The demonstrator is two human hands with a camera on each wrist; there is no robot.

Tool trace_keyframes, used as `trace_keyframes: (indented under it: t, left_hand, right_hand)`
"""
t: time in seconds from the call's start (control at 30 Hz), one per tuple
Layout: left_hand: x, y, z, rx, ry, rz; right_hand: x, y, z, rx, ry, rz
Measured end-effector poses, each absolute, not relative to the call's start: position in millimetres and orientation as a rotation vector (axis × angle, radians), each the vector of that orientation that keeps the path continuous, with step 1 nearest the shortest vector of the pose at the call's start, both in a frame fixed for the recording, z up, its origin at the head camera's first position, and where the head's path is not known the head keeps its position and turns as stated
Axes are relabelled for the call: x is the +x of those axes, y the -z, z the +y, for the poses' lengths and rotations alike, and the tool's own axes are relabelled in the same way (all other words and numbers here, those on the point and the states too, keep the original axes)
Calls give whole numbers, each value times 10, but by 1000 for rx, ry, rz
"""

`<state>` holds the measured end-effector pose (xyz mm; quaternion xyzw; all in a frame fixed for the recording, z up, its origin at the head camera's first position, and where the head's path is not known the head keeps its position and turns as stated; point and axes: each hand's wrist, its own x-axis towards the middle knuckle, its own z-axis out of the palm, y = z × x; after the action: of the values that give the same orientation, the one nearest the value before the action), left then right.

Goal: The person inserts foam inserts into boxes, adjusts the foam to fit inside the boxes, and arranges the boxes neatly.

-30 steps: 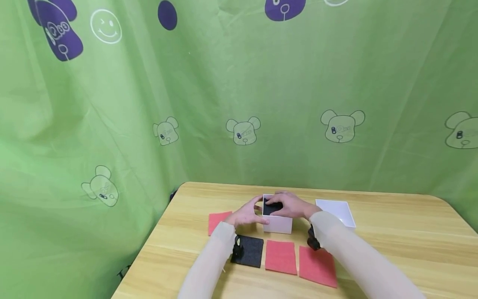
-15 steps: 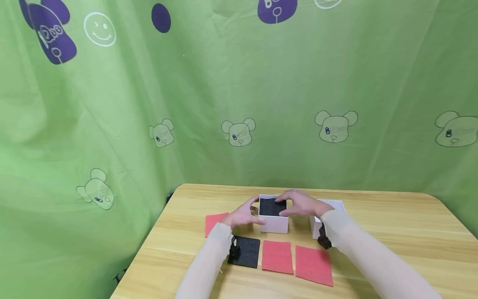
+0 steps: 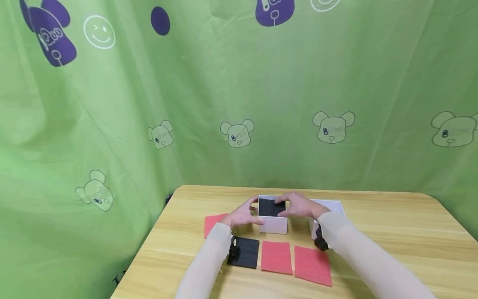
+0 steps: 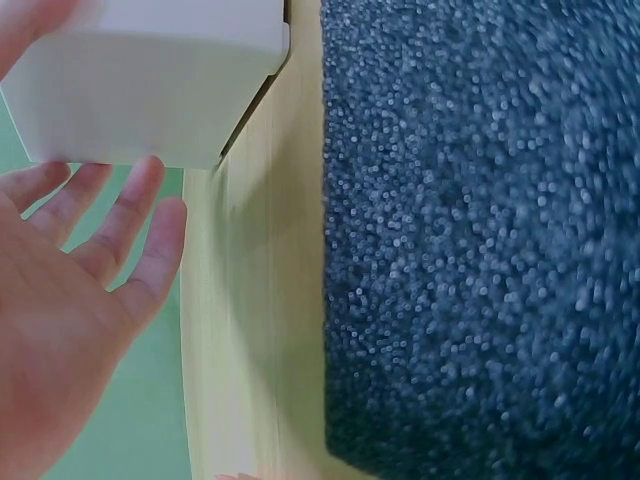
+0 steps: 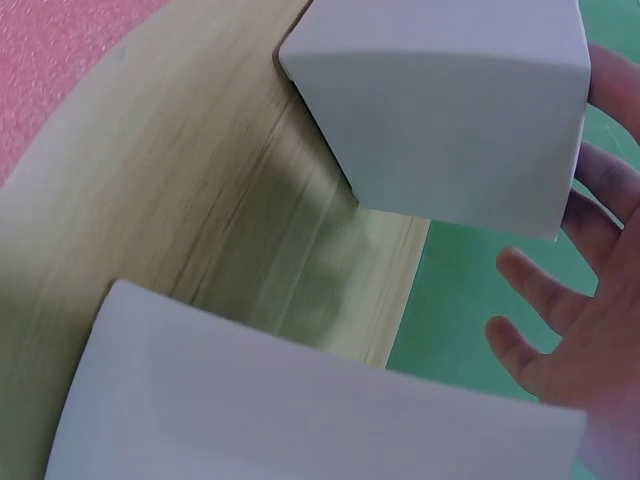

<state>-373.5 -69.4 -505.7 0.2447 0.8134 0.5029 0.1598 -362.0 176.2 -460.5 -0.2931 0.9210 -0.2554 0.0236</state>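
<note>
A white box (image 3: 274, 225) stands on the table with a black felt-like square (image 3: 271, 207) inside, just below its rim. My left hand (image 3: 243, 214) holds the box at its left side, thumb on the front face and fingers toward the back. In the left wrist view the fingertips meet the edge of the box wall (image 4: 140, 95). My right hand (image 3: 298, 206) reaches over the right rim, fingertips touching the black square. In the right wrist view its ring and little fingers (image 5: 540, 285) stand off the box; the other fingertips are hidden behind the wall.
A second white box (image 3: 336, 206) stands to the right, partly behind the right wrist. In front lie a black square (image 3: 246, 253) and two red squares, one in the middle (image 3: 276, 257) and one right (image 3: 313, 265). Another red square (image 3: 213, 223) lies left. A green curtain (image 3: 239, 166) hangs behind.
The right hand has drawn back to the right from over the black square, uncovering more of it. The left hand stays on the box. The head view has shifted slightly.
</note>
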Motion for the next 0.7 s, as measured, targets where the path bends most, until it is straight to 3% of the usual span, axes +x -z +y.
trace_keyframes:
  t: [0.7]
  left_hand:
    - [-3755,5024,-705,685,-1471,2224]
  right_hand:
    - [-3471,4513,1762,-935,800,2923]
